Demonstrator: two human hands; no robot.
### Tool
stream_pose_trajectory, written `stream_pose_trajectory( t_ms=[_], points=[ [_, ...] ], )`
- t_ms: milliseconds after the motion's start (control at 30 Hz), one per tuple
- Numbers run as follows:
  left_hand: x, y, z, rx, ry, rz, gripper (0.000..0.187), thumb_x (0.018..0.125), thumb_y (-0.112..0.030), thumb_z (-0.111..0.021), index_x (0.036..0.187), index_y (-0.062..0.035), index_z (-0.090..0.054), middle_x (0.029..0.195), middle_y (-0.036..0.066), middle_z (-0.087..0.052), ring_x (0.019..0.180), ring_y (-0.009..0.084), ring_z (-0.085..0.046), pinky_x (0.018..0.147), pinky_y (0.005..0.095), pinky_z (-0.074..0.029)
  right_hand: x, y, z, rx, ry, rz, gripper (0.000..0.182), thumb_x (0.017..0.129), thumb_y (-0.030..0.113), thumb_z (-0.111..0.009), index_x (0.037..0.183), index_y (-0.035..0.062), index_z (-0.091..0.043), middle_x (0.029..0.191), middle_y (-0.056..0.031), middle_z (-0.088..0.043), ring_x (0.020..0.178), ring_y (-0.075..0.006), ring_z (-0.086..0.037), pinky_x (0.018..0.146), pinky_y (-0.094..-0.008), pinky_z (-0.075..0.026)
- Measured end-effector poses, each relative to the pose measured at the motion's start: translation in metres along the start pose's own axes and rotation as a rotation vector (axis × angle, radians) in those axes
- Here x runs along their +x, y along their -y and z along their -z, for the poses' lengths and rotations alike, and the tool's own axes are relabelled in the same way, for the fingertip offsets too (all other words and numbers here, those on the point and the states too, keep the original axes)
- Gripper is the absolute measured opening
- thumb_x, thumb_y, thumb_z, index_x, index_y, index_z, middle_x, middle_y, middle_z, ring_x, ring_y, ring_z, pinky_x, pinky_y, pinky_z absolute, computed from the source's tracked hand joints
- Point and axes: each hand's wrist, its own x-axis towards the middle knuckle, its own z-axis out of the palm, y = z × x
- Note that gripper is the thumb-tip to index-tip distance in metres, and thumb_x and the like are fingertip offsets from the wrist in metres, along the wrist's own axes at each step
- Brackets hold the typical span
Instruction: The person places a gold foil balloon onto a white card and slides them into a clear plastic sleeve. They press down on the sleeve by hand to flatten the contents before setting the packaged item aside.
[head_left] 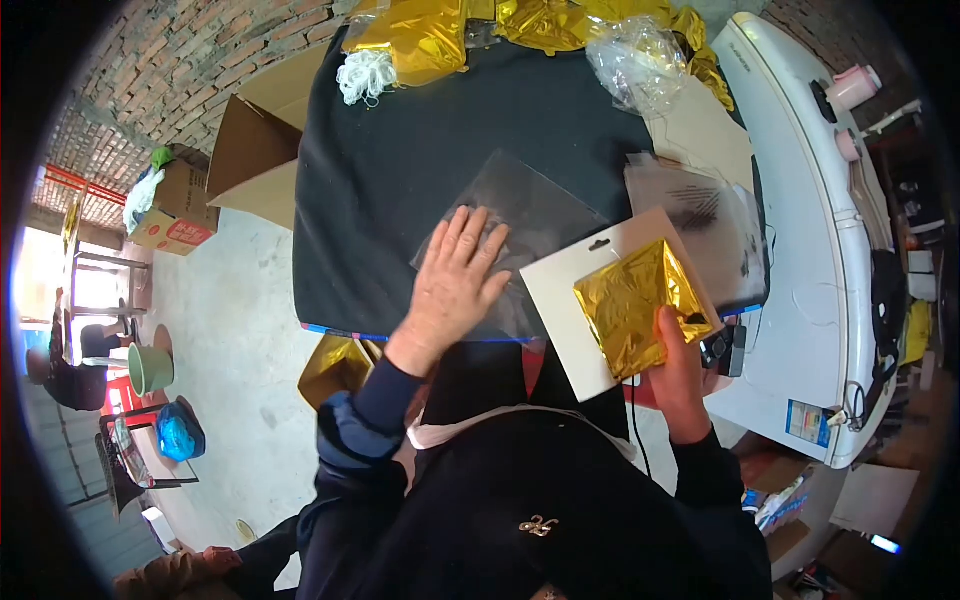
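My left hand (452, 280) lies flat with fingers stretched on a clear plastic bag (525, 190), which rests on the black tablecloth (390, 150). At the table's near right edge, my right hand (682, 372) grips a white card (550, 285) with a hang hole and a folded gold foil packet (625, 310) lying on it. The thumb presses on the foil and the other fingers are hidden under the card. Beyond the card lies a stack of clear printed bags (705, 215), partly covered by it.
Gold foil pieces (430, 45), a bundle of white string (367, 77) and crumpled clear plastic (637, 62) lie along the far edge. A white appliance (800, 250) stands at the right. Open cardboard boxes (255, 150) stand left; another person's sleeve (165, 575) shows at lower left.
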Motion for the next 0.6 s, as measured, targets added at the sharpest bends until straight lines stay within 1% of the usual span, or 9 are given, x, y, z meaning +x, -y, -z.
stream_pose_trajectory(
  t_ms=[67,133,200,267,300,333,400,467,600],
  points=[
    [0.007,0.029,0.014,0.058,0.064,-0.070,0.058,0.107,-0.038,-0.065,0.159,-0.0151,-0.057,0.171,0.016,-0.043,0.164,0.0369,-0.031,0.134,0.0572,-0.023,-0.004,0.001,0.016,-0.078,0.026,0.070,0.048,0.116,0.028,-0.057,0.157,0.0045,-0.045,0.141,-0.0065,-0.059,0.128,-0.0156,-0.060,0.111,-0.0341,-0.050],
    [0.018,0.047,0.031,0.120,0.037,-0.080,0.058,0.105,-0.033,-0.068,0.159,-0.0158,-0.057,0.171,0.016,-0.043,0.164,0.0363,-0.030,0.134,0.0579,-0.021,-0.004,0.009,0.030,-0.104,0.090,0.059,0.051,0.117,0.031,-0.054,0.158,0.0031,-0.044,0.149,-0.0085,-0.057,0.135,-0.0171,-0.059,0.112,-0.0343,-0.050],
    [0.027,0.044,0.046,0.111,-0.020,-0.099,0.055,0.101,-0.026,-0.073,0.153,-0.0129,-0.061,0.164,0.017,-0.051,0.159,0.0364,-0.038,0.131,0.0530,-0.030,-0.010,0.023,0.031,-0.198,0.126,0.027,0.050,0.117,0.031,-0.054,0.158,0.0027,-0.044,0.149,-0.0088,-0.058,0.135,-0.0175,-0.059,0.112,-0.0343,-0.051],
    [0.033,0.034,0.044,0.005,-0.077,-0.114,0.052,0.099,-0.024,-0.075,0.148,-0.0110,-0.064,0.158,0.016,-0.056,0.155,0.0366,-0.044,0.129,0.0496,-0.036,-0.012,0.018,0.024,-0.115,0.118,-0.052,0.052,0.117,0.032,-0.055,0.157,0.0022,-0.045,0.149,-0.0087,-0.059,0.134,-0.0174,-0.060,0.112,-0.0345,-0.051],
    [0.033,0.025,0.037,-0.003,-0.112,-0.134,0.044,0.099,-0.023,-0.075,0.140,-0.0091,-0.069,0.146,0.014,-0.063,0.143,0.0355,-0.055,0.118,0.0453,-0.046,-0.013,0.015,0.020,-0.140,0.089,-0.102,0.052,0.117,0.032,-0.055,0.157,0.0022,-0.045,0.148,-0.0085,-0.059,0.134,-0.0173,-0.060,0.112,-0.0347,-0.051],
    [0.033,0.016,0.031,-0.042,-0.077,-0.109,0.041,0.098,-0.022,-0.076,0.136,-0.0076,-0.070,0.140,0.013,-0.064,0.133,0.0335,-0.058,0.110,0.0448,-0.049,-0.013,0.012,0.015,-0.165,0.064,-0.148,0.052,0.116,0.032,-0.056,0.157,0.0022,-0.045,0.148,-0.0084,-0.059,0.134,-0.0172,-0.060,0.112,-0.0349,-0.051],
    [0.030,0.008,0.015,-0.032,-0.098,-0.032,0.041,0.098,-0.023,-0.077,0.134,-0.0065,-0.071,0.137,0.013,-0.065,0.126,0.0326,-0.058,0.104,0.0439,-0.049,-0.007,0.003,0.008,-0.101,0.113,-0.130,0.051,0.115,0.030,-0.059,0.157,0.0049,-0.045,0.146,-0.0082,-0.061,0.131,-0.0180,-0.064,0.108,-0.0345,-0.055],
    [0.030,0.004,0.009,-0.027,-0.121,-0.001,0.040,0.098,-0.024,-0.078,0.133,-0.0053,-0.071,0.137,0.013,-0.065,0.126,0.0328,-0.057,0.105,0.0435,-0.049,-0.004,-0.004,0.005,-0.038,0.154,-0.110,0.050,0.114,0.027,-0.062,0.156,0.0075,-0.045,0.144,-0.0080,-0.062,0.128,-0.0188,-0.067,0.104,-0.0342,-0.059],
    [0.025,0.007,0.001,-0.021,-0.150,-0.035,0.034,0.098,-0.020,-0.077,0.128,-0.0046,-0.073,0.133,0.013,-0.066,0.123,0.0318,-0.059,0.104,0.0431,-0.050,0.002,0.010,0.003,-0.024,0.226,-0.138,0.050,0.113,0.025,-0.063,0.157,0.0061,-0.045,0.145,-0.0077,-0.061,0.129,-0.0184,-0.066,0.106,-0.0342,-0.057]
  ],
)
